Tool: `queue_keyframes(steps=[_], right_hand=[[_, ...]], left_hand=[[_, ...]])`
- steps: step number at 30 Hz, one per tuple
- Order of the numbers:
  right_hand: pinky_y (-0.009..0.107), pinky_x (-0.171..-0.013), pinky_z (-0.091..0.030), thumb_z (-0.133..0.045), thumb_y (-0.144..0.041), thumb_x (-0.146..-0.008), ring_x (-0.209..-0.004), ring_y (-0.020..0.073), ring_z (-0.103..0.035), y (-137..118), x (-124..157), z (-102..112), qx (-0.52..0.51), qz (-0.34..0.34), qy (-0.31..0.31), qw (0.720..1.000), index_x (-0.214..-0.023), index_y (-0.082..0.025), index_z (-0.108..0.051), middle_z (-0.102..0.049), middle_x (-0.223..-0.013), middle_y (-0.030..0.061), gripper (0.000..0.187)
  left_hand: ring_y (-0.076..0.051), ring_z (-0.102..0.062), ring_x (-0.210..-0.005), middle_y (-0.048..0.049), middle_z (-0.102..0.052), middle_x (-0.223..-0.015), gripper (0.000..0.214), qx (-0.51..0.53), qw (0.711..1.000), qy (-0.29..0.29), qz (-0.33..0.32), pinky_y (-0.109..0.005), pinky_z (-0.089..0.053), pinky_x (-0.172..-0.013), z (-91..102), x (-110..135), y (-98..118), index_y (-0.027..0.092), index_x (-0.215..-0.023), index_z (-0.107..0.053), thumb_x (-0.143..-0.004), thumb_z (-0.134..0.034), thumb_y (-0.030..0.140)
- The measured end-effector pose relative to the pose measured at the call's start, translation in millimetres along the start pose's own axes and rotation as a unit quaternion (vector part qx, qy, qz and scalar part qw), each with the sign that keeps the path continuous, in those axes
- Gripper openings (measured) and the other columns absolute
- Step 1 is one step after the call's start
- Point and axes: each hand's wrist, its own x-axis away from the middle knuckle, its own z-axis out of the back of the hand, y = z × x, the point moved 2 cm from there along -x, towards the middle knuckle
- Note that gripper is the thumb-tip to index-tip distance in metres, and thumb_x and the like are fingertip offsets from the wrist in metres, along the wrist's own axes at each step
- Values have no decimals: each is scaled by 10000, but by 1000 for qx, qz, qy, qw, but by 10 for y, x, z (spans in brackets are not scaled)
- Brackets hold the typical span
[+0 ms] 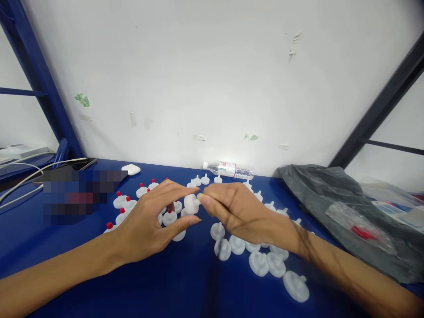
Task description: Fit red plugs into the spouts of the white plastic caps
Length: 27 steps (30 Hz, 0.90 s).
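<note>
My left hand (150,221) grips a round white plastic nozzle cap (191,204) by its rim, between thumb and fingers. The cap is tipped on its side, its spout facing right. At that spout, the thumb and forefinger of my right hand (236,207) are pinched together; whether something small sits inside the pinch is hidden. Around and behind my left hand stand white nozzle caps with red tips (122,216). Translucent white nozzle caps without red tips (259,263) lie below and beyond my right hand.
A clear plastic bottle (228,169) lies against the wall. To the right are a dark grey plastic bag (318,190) and a clear bag with red pieces (362,232). At left are a white mouse-like object (131,169), cables (23,187) and a blue metal frame (49,75).
</note>
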Motion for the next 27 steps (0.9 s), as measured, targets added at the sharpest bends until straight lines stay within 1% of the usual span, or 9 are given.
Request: queue_keyframes(steps=[2, 4, 7, 10, 13, 16, 19, 23, 27], right_hand=[[283, -574, -271, -403, -313, -1071, -556, 92, -392, 67, -18, 52, 11, -30, 25, 999, -673, -202, -396, -469, -626, -48, 413], [296, -558, -263, -396, -344, -1064, -504, 92, -346, 203, -33, 71, 44, -66, 37, 996, -607, -200, -358, -413, -548, -48, 481], [304, -514, -245, -377, -405, -1064, -447, 101, -321, 484, -32, 4, 99, -141, -36, 984, -542, -201, -401, -402, -480, -32, 561], [294, -504, -263, -402, -492, -1059, -440, 111, -391, 694, -10, -115, 116, -166, -101, 974, -538, -196, -491, -474, -482, -10, 606], [292, -509, -287, -370, -620, -1046, -453, 125, -466, 765, -8, -171, 116, -170, -120, 971, -592, -196, -583, -542, -510, 5, 657], [292, -554, -327, -284, -602, -1073, -551, 153, -567, 777, -35, -76, 168, -190, -116, 960, -684, -198, -663, -645, -622, 35, 677], [301, -598, -346, -421, -483, -1069, -667, 197, -637, 805, -54, 113, 221, -208, -106, 947, -801, -200, -718, -712, -727, 63, 490], [291, -631, -390, -646, -343, -970, -757, 210, -686, 862, 12, 275, 232, -210, -124, 942, -942, -233, -755, -775, -853, 43, 157], [291, -715, -464, -628, -344, -989, -877, 217, -715, 917, 171, 250, 221, -192, -127, 948, -1034, -234, -770, -792, -975, 50, 185]], left_hand=[[-257, -657, -1123, -54, -698, -1282, 429, -8, 999, -33, 23, -487, -442, -1129, 5, -15, -7, 287, -1416, -561, -1014, -589, 436], [-266, -590, -1253, -57, -681, -1315, 358, -10, 996, -72, 49, -469, -442, -1139, -6, -25, -35, 270, -1370, -600, -1048, -516, 400], [-260, -575, -1250, -71, -672, -1294, 312, -29, 993, -108, 43, -510, -397, -1179, -48, -22, -89, 236, -1254, -673, -1063, -460, 360], [-271, -554, -1269, -85, -645, -1329, 330, -50, 990, -124, 33, -549, -371, -1191, -92, -5, -135, 234, -1243, -686, -1063, -439, 361], [-268, -554, -1256, -89, -647, -1316, 348, -54, 990, -125, 32, -523, -406, -1162, -91, -6, -148, 229, -1240, -688, -1071, -411, 354], [-260, -555, -1228, -94, -662, -1269, 407, -64, 990, -118, 35, -467, -462, -1098, -64, -72, -173, 210, -1223, -689, -1081, -342, 369], [-275, -532, -1252, -110, -660, -1259, 435, -110, 983, -130, 67, -454, -473, -1072, -96, -235, -288, 187, -1230, -675, -1066, -325, 388], [-339, -548, -1240, -159, -669, -1240, 370, -149, 970, -163, 102, -510, -471, -1051, -255, -566, -471, 133, -1250, -655, -1008, -451, 325], [-285, -636, -1110, -122, -675, -1166, 334, -184, 942, -232, 158, -504, -531, -975, -414, -823, -565, 140, -1245, -630, -1016, -580, 377]])
